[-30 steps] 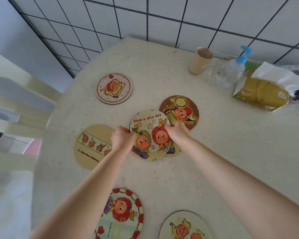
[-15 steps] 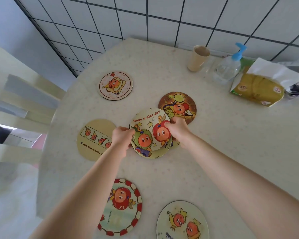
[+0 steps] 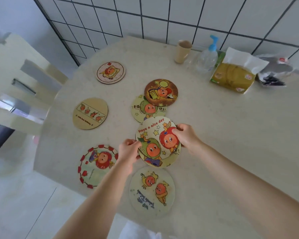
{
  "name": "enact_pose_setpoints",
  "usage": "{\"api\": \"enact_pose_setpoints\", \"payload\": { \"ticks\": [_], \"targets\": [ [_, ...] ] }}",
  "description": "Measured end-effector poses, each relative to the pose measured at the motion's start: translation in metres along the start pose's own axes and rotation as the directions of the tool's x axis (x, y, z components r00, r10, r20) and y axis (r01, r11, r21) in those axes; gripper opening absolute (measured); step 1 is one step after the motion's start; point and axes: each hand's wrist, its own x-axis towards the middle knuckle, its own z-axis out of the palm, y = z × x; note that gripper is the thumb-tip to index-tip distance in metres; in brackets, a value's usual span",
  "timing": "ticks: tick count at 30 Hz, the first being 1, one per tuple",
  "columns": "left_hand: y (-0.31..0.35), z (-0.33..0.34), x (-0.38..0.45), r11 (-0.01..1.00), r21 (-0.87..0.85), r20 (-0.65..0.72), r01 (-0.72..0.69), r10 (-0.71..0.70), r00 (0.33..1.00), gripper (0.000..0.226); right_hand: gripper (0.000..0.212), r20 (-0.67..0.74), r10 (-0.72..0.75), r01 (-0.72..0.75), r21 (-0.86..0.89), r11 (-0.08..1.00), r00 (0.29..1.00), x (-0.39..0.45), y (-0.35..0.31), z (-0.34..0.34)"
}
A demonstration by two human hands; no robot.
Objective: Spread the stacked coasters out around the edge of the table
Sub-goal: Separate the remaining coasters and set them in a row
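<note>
Both hands are gripping a small stack of coasters [image 3: 158,142] just above the surface [image 3: 231,126]: the left hand [image 3: 129,150] is pinching its left rim, the right hand [image 3: 186,135] is curling over its right edge. Six other coasters are lying around it, two overlapping [image 3: 160,92] just beyond.

"Have a nice day" on coaster [image 3: 155,135]

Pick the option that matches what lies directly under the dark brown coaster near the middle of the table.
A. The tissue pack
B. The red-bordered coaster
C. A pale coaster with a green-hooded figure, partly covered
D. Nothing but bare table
C: the dark brown coaster overlaps the upper right part of a pale coaster with a green-hooded figure, which sticks out below and to its left.
</note>
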Motion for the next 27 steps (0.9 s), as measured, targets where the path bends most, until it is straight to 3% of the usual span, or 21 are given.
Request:
{"api": "enact_pose_setpoints", "payload": {
  "ticks": [7, 16, 19, 27],
  "targets": [
    [-0.095, 0.053, -0.107, 0.986, -0.155, 0.004, 0.064, -0.064, 0.998, 0.02, 0.022, 0.039, -0.026, 0.028, -0.043, 0.999, 0.999, -0.088, 0.084, -0.067],
    [-0.175, 0.09, -0.184, 0.987, -0.113, 0.07, 0.118, -0.11, 0.991, 0.023, 0.013, -0.021, 0.023, -0.024, -0.069, 0.997, 1.0, -0.146, 0.179, -0.11],
    [-0.189, 0.098, -0.191, 0.989, -0.099, 0.102, 0.107, -0.097, 0.99, 0.011, 0.013, -0.066, 0.009, -0.016, -0.099, 0.995, 0.998, -0.15, 0.194, -0.115],
    [-0.198, 0.113, -0.194, 0.997, -0.034, 0.095, 0.064, -0.06, 0.994, 0.007, 0.014, -0.175, 0.01, -0.035, -0.143, 0.989, 0.985, -0.149, 0.2, -0.117]
  ]
}}
